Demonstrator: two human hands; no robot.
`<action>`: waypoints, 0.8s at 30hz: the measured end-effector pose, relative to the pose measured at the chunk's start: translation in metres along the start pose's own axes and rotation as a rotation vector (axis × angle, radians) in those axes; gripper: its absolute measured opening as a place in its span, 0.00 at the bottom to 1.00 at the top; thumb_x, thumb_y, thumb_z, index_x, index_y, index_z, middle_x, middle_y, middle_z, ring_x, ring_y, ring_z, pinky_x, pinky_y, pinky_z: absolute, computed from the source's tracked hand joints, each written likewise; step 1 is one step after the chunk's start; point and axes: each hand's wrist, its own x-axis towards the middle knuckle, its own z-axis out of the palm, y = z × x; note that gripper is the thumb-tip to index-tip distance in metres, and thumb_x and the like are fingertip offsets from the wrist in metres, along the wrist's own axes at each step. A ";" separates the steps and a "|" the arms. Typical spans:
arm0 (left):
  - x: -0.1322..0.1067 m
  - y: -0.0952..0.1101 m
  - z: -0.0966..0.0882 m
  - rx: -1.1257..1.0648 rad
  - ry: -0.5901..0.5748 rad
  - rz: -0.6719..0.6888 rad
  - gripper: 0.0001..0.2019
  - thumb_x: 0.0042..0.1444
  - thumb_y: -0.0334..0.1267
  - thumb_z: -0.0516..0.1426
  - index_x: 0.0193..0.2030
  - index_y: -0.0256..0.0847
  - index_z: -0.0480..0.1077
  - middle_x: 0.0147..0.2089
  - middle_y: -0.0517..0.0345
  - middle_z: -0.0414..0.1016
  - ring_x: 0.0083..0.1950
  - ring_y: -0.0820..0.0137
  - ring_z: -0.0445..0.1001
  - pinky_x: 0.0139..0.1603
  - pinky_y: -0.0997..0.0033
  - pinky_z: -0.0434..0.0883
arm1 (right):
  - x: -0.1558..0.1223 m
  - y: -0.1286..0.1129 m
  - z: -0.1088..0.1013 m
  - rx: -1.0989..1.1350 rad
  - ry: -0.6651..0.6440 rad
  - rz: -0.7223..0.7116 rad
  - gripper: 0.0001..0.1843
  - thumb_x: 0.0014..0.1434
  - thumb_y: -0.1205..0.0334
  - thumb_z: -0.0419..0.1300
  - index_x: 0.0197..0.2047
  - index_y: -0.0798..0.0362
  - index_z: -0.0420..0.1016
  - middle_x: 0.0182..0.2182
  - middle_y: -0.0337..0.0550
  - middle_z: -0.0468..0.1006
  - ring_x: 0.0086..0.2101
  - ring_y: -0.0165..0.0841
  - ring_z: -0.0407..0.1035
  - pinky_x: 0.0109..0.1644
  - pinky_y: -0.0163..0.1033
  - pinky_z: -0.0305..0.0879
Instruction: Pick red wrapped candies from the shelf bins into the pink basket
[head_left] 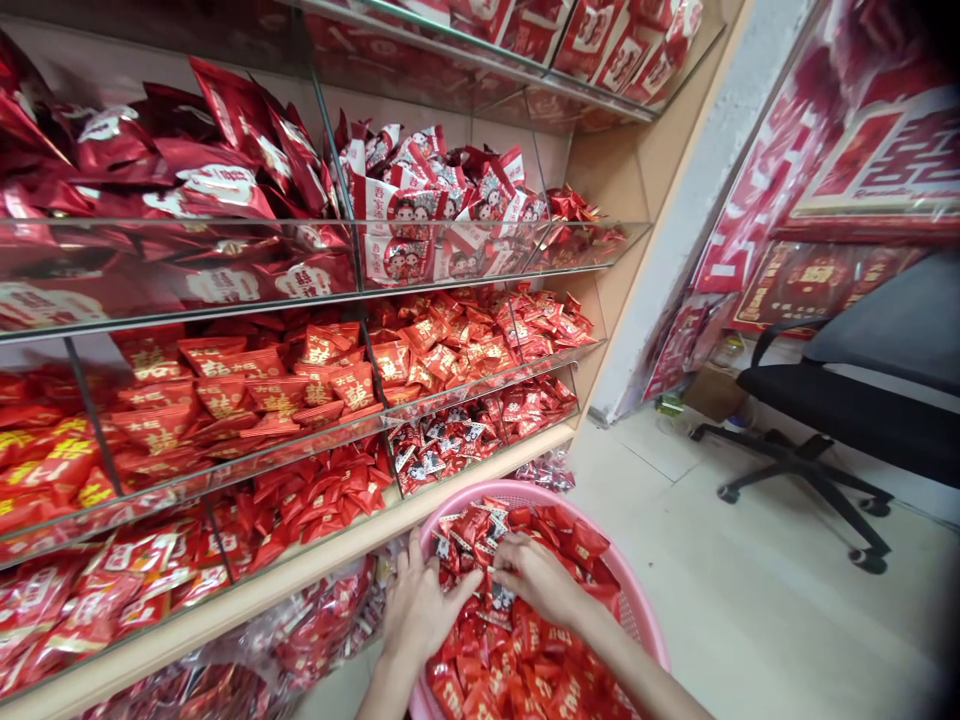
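Floor: pale tiles (750,600), smooth and bare where they show, running off to the right.
Shelving: a wooden shelf edge (300,575) on the left, with tiers of clear bins (225,300) above it, each heaped with red-wrapped sweets.
Room: a black office chair (840,410) on castors at the right, and red posters (862,150) on the wall behind it.
Basket: a round pink basket (525,489) sits low, just beside the shelf front and right under the hands.
Packets: the basket is piled with small, glossy red candy packets (525,650), some with black-and-white print near the top.
Left hand: the left hand (420,605) lies on the pile at the basket's left rim, fingers spread, gripping nothing.
Right hand: the right hand (536,575) presses into the packets, fingers curled downward. Can't tell if they grip anything.
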 end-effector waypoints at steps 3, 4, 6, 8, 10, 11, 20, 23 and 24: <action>-0.001 0.000 0.000 0.034 -0.016 0.004 0.37 0.48 0.65 0.41 0.49 0.37 0.69 0.69 0.46 0.42 0.62 0.53 0.53 0.53 0.54 0.63 | 0.002 -0.001 0.001 0.008 0.009 -0.007 0.08 0.59 0.62 0.54 0.29 0.52 0.68 0.31 0.40 0.71 0.35 0.32 0.65 0.37 0.33 0.57; -0.001 0.000 0.001 0.047 -0.017 0.011 0.38 0.47 0.65 0.41 0.49 0.37 0.69 0.69 0.45 0.41 0.62 0.52 0.54 0.53 0.53 0.63 | 0.002 -0.002 0.001 0.010 0.009 0.000 0.08 0.59 0.62 0.54 0.29 0.52 0.69 0.31 0.40 0.71 0.35 0.32 0.65 0.37 0.33 0.57; -0.001 0.000 0.002 0.077 -0.010 0.024 0.39 0.46 0.66 0.42 0.49 0.35 0.69 0.69 0.43 0.41 0.61 0.52 0.55 0.53 0.51 0.62 | 0.002 -0.004 0.001 0.009 0.006 0.017 0.08 0.58 0.63 0.54 0.29 0.53 0.69 0.31 0.40 0.71 0.35 0.31 0.65 0.37 0.33 0.57; -0.001 0.001 0.004 0.101 -0.006 0.025 0.40 0.45 0.66 0.42 0.50 0.33 0.69 0.69 0.42 0.40 0.61 0.51 0.55 0.54 0.49 0.61 | 0.002 -0.006 0.001 -0.001 -0.002 0.035 0.07 0.58 0.64 0.54 0.28 0.53 0.69 0.30 0.40 0.71 0.34 0.31 0.65 0.36 0.33 0.57; -0.001 0.002 0.006 0.113 -0.005 0.021 0.40 0.45 0.66 0.42 0.51 0.33 0.68 0.69 0.42 0.39 0.61 0.50 0.54 0.54 0.48 0.60 | 0.002 -0.007 0.000 -0.014 -0.012 0.043 0.07 0.57 0.64 0.55 0.28 0.53 0.69 0.30 0.39 0.71 0.34 0.31 0.65 0.35 0.32 0.57; -0.001 0.002 0.007 0.114 -0.004 0.019 0.41 0.45 0.66 0.42 0.52 0.32 0.68 0.69 0.41 0.38 0.62 0.50 0.53 0.54 0.48 0.60 | 0.002 -0.008 -0.001 -0.021 -0.017 0.043 0.07 0.57 0.64 0.55 0.28 0.53 0.69 0.30 0.39 0.71 0.34 0.31 0.66 0.35 0.32 0.57; -0.003 0.002 0.005 0.098 -0.008 0.013 0.40 0.47 0.65 0.42 0.52 0.33 0.67 0.70 0.41 0.38 0.63 0.49 0.51 0.56 0.49 0.58 | 0.057 -0.010 -0.045 -0.128 0.224 0.021 0.15 0.62 0.56 0.48 0.29 0.53 0.69 0.29 0.42 0.71 0.31 0.31 0.65 0.36 0.34 0.57; -0.003 0.001 0.005 0.083 0.002 0.015 0.39 0.47 0.65 0.42 0.52 0.34 0.68 0.69 0.42 0.39 0.62 0.51 0.53 0.57 0.50 0.58 | 0.094 -0.005 -0.058 -0.130 0.289 0.097 0.10 0.60 0.61 0.51 0.31 0.53 0.69 0.31 0.42 0.72 0.32 0.30 0.66 0.36 0.33 0.57; -0.003 0.001 0.005 0.078 0.003 0.013 0.39 0.47 0.65 0.43 0.52 0.34 0.67 0.69 0.41 0.40 0.62 0.51 0.53 0.57 0.50 0.58 | 0.105 -0.003 -0.060 -0.125 0.292 0.153 0.08 0.59 0.62 0.52 0.31 0.53 0.70 0.32 0.42 0.73 0.32 0.30 0.67 0.36 0.33 0.57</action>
